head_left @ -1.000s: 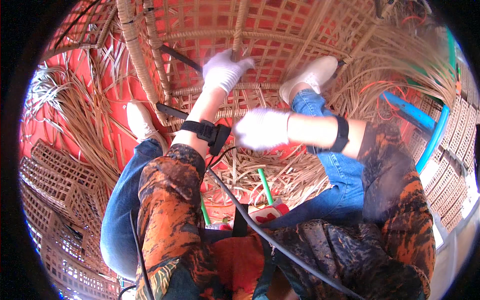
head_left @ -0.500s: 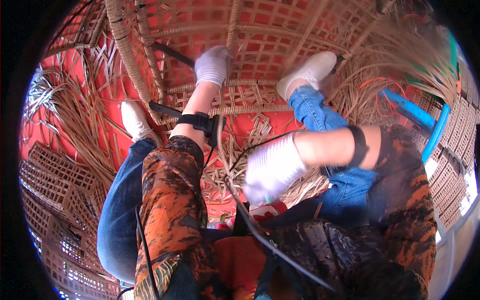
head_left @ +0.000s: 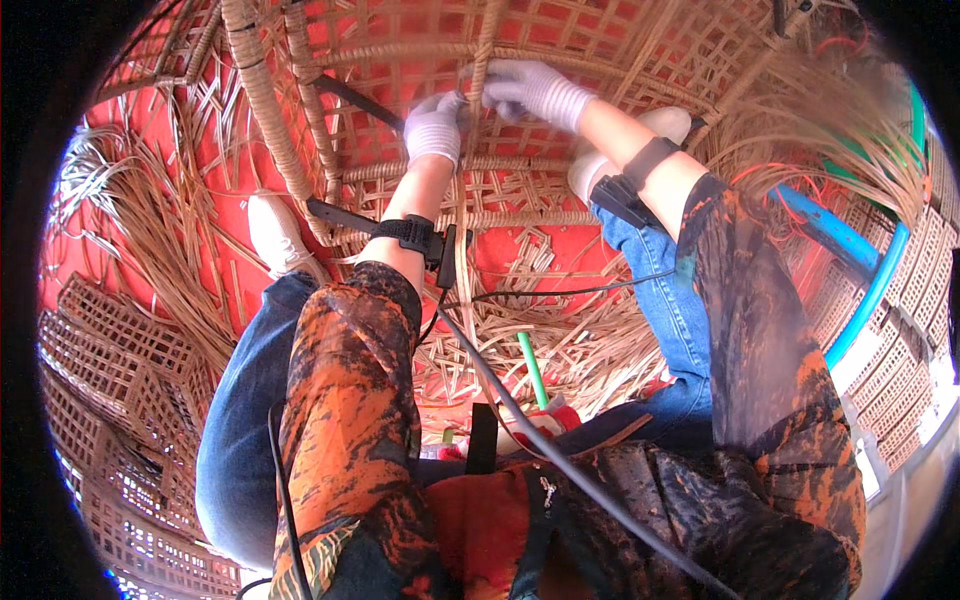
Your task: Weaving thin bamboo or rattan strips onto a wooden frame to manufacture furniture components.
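- Head view: a large wicker frame [head_left: 400, 50] spreads out ahead of the person's lap, above a red floor covering [head_left: 560, 255]; a wrapped rib [head_left: 484, 40] runs up its middle.
- The left hand [head_left: 433, 130], in a pale striped glove, is at the left side of the frame's rib, fingers bent toward it; whether they pinch anything cannot be told.
- The right hand [head_left: 545, 95], gloved alike, meets the rib from its right, fingers partly curled, tips close to it; its grip cannot be made out either.
- A thin pale strip [head_left: 461, 215] runs from near the left hand past the frame's near edge toward the lap.
- Left of the frame lie loose strips [head_left: 165, 240], a left shoe [head_left: 278, 230] and, farther back toward the person, openwork baskets [head_left: 130, 340].
- Right of the frame are a bundle of strips [head_left: 840, 140] and a curved blue tube [head_left: 868, 307].
- Between frame and lap, a green stick [head_left: 532, 370] rises beside scattered cane pieces [head_left: 600, 345].
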`<move>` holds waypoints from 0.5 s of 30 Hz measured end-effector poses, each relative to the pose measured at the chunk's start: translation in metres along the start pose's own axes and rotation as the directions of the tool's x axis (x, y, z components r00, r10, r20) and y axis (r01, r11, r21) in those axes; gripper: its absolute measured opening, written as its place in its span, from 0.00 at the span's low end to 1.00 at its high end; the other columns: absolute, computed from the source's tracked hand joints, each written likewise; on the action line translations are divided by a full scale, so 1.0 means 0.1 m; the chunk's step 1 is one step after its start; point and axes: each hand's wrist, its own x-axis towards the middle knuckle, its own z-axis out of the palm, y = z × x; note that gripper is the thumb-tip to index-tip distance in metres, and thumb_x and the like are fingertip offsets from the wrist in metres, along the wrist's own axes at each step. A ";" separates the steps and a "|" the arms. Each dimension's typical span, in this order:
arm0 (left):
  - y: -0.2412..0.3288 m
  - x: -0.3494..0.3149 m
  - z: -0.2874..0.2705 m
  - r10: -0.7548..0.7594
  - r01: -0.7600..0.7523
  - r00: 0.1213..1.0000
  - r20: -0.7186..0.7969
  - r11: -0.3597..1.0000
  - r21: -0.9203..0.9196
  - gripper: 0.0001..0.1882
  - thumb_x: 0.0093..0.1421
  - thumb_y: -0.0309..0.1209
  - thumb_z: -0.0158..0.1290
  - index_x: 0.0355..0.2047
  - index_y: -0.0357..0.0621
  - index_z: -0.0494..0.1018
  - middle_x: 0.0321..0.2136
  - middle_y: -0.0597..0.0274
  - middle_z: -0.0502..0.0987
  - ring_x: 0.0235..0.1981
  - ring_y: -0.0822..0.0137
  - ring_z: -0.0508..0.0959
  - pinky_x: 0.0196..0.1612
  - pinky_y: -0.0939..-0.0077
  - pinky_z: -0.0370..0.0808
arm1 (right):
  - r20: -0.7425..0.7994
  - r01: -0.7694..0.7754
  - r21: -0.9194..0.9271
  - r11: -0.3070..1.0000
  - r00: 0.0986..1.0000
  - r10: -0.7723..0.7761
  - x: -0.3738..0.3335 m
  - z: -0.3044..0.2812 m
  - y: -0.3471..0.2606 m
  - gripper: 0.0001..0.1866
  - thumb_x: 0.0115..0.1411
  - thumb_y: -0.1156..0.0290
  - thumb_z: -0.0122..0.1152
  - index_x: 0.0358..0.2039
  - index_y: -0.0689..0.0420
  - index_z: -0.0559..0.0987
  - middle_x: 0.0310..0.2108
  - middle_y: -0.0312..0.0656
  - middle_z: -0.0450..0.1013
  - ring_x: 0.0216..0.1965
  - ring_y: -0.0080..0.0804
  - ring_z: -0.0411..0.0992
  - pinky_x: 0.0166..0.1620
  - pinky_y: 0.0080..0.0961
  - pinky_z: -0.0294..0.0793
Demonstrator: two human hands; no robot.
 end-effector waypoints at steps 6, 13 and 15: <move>0.07 0.00 0.08 -0.008 0.007 1.000 0.028 1.000 0.018 0.16 0.58 0.32 0.56 0.42 0.34 0.74 0.28 0.62 0.78 0.25 0.72 0.76 0.30 0.80 0.74 | 0.111 -0.051 -0.188 0.981 0.991 0.072 0.10 -0.07 0.06 0.15 0.57 0.66 0.55 0.45 0.55 0.76 0.27 0.38 0.74 0.22 0.24 0.70 0.28 0.24 0.72; 0.11 -0.11 -0.11 0.255 -0.200 0.967 0.018 0.708 0.677 0.24 0.56 0.48 0.50 0.41 0.41 0.76 0.38 0.52 0.79 0.41 0.56 0.78 0.48 0.66 0.70 | -0.032 0.021 -0.851 0.525 0.995 -0.090 -0.08 0.12 -0.11 0.21 0.58 0.53 0.47 0.40 0.55 0.77 0.37 0.53 0.75 0.40 0.50 0.73 0.46 0.43 0.71; 0.51 -0.55 0.10 0.299 -0.308 0.944 0.142 0.633 0.711 0.26 0.55 0.50 0.49 0.41 0.41 0.76 0.39 0.52 0.78 0.42 0.54 0.77 0.49 0.64 0.70 | 0.108 0.148 -0.819 0.555 0.989 -0.104 -0.40 0.18 -0.07 0.19 0.55 0.58 0.48 0.28 0.61 0.79 0.27 0.55 0.75 0.32 0.52 0.75 0.38 0.44 0.73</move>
